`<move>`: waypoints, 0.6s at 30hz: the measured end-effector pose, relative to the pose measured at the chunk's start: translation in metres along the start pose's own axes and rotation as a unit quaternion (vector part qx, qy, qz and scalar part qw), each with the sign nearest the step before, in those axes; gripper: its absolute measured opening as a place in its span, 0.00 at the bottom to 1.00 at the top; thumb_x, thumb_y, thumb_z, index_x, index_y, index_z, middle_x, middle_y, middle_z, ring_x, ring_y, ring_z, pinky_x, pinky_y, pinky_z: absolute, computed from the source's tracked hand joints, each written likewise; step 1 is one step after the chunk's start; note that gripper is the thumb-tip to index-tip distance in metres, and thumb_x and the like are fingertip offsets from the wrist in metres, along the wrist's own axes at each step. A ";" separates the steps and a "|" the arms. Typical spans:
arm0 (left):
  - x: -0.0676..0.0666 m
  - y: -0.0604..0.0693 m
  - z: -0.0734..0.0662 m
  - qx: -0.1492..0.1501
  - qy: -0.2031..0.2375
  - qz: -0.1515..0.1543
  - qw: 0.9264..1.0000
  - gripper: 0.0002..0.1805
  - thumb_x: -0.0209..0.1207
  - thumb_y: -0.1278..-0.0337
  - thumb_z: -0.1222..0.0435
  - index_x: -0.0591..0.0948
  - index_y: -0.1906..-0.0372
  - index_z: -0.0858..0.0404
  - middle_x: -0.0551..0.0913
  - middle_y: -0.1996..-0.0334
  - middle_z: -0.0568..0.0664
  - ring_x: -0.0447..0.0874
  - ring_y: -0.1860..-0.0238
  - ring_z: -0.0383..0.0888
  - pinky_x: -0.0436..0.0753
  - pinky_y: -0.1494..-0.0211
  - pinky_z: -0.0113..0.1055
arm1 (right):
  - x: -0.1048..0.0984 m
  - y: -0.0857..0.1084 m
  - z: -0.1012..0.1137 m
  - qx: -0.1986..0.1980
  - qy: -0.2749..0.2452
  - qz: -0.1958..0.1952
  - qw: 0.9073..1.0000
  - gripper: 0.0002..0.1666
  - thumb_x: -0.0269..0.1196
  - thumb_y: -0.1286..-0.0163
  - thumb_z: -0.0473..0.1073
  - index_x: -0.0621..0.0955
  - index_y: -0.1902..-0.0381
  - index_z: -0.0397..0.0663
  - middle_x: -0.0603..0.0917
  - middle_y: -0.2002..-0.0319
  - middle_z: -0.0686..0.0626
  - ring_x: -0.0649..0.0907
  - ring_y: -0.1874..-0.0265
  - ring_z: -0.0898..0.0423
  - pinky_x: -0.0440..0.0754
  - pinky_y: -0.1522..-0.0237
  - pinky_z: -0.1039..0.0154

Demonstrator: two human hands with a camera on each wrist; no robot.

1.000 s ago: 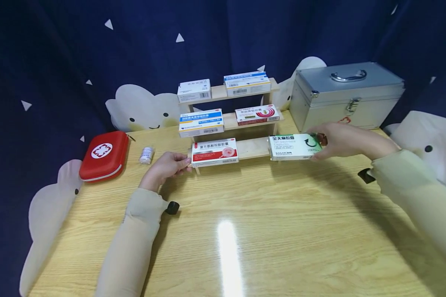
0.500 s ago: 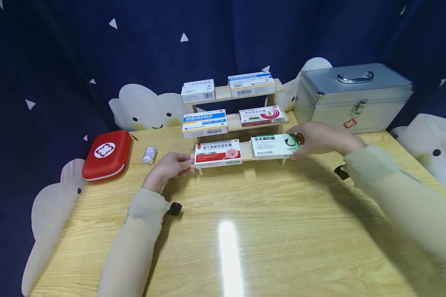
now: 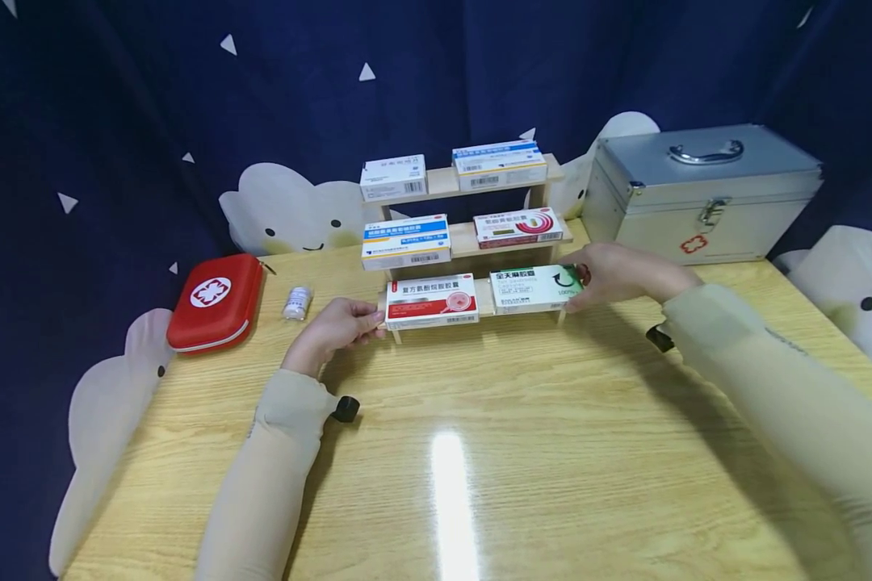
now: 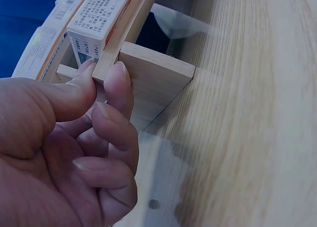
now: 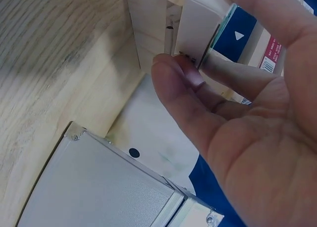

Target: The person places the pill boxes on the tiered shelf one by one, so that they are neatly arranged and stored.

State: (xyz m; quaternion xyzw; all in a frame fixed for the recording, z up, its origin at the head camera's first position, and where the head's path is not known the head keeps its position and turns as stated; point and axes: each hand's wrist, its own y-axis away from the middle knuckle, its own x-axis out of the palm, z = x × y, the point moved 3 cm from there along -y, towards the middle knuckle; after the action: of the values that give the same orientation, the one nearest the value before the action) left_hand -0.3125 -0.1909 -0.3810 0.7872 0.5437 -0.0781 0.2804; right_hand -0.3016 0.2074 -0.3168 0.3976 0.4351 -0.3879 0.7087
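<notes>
A three-step wooden rack (image 3: 463, 238) carries medicine boxes. My left hand (image 3: 341, 327) pinches the left end of its lowest board; in the left wrist view the thumb lies above the board (image 4: 130, 26) and the index finger beneath. Just beside that thumb lies a red-and-white medicine box (image 3: 431, 303). My right hand (image 3: 616, 276) holds the right end of a white-and-green medicine box (image 3: 526, 289) on the lowest step's right part. A narrow gap separates the two boxes. In the right wrist view, fingers (image 5: 173, 83) hide part of the held box's end (image 5: 200, 31).
Two boxes, one blue-and-white (image 3: 405, 242) and one red-and-white (image 3: 519, 227), lie on the middle step. The top step bears two more (image 3: 394, 177). A silver case (image 3: 705, 194) stands right, a red first-aid pouch (image 3: 216, 303) and small white bottle (image 3: 298, 303) left.
My right hand has brought the white-and-green box leftward, closer to the red-and-white box on the lowest step. My left hand keeps its place at the board's end. The view shifts slightly.
</notes>
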 end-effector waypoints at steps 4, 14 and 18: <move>0.000 0.000 0.000 0.001 0.000 0.002 1.000 0.17 0.53 0.26 0.59 0.81 0.47 0.68 0.85 0.67 0.54 0.72 0.72 0.41 0.69 0.70 0.32 | -0.001 -0.002 -0.001 0.006 -0.001 0.006 1.000 0.51 0.77 0.45 0.52 0.68 0.30 0.35 0.78 0.63 0.44 0.75 0.64 0.48 0.74 0.61 0.52; 0.000 0.001 -0.001 0.008 0.004 0.002 1.000 0.17 0.53 0.26 0.60 0.81 0.47 0.70 0.85 0.66 0.57 0.72 0.73 0.41 0.69 0.70 0.32 | -0.003 -0.004 -0.004 0.010 -0.003 0.009 1.000 0.54 0.76 0.44 0.55 0.66 0.29 0.33 0.78 0.58 0.42 0.74 0.59 0.47 0.74 0.53 0.47; 0.000 0.001 -0.002 0.011 0.002 0.003 1.000 0.17 0.53 0.26 0.60 0.81 0.47 0.70 0.85 0.66 0.57 0.72 0.74 0.41 0.69 0.71 0.31 | -0.002 -0.005 -0.006 0.017 -0.003 0.010 1.000 0.55 0.76 0.44 0.56 0.65 0.28 0.34 0.78 0.57 0.41 0.74 0.57 0.46 0.73 0.51 0.46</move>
State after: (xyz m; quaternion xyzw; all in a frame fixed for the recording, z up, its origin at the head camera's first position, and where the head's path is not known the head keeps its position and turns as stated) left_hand -0.3115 -0.1898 -0.3791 0.7922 0.5407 -0.0817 0.2710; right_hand -0.3085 0.2113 -0.3174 0.4129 0.4222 -0.3891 0.7070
